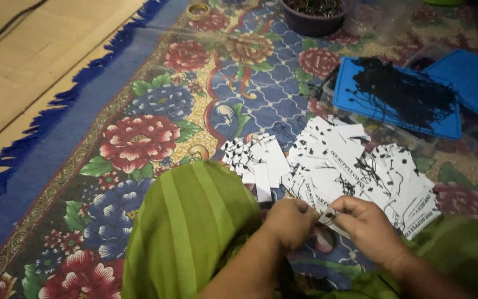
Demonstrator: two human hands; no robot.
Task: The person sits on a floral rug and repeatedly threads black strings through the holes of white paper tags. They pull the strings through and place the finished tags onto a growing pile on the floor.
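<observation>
Person, seen from a head-worn camera. Garment: green cloth with broad lengthwise stripes in lighter and darker green, draped in soft folds over the raised knee at lower centre; the same green cloth shows at the lower right edge. Forearms bare, no sleeves in view. Left hand and right hand bare, no gloves; rings or wristwear cannot be made out.

We see a rug with big red, pink and blue flowers, green leaves, and a dark blue fringe at the left. Our clothes are green with stripes. The paper tags in the middle are white with black marks. At the upper right, black strings lie on a bright blue lid. The bowl at the top is dark purple.
</observation>
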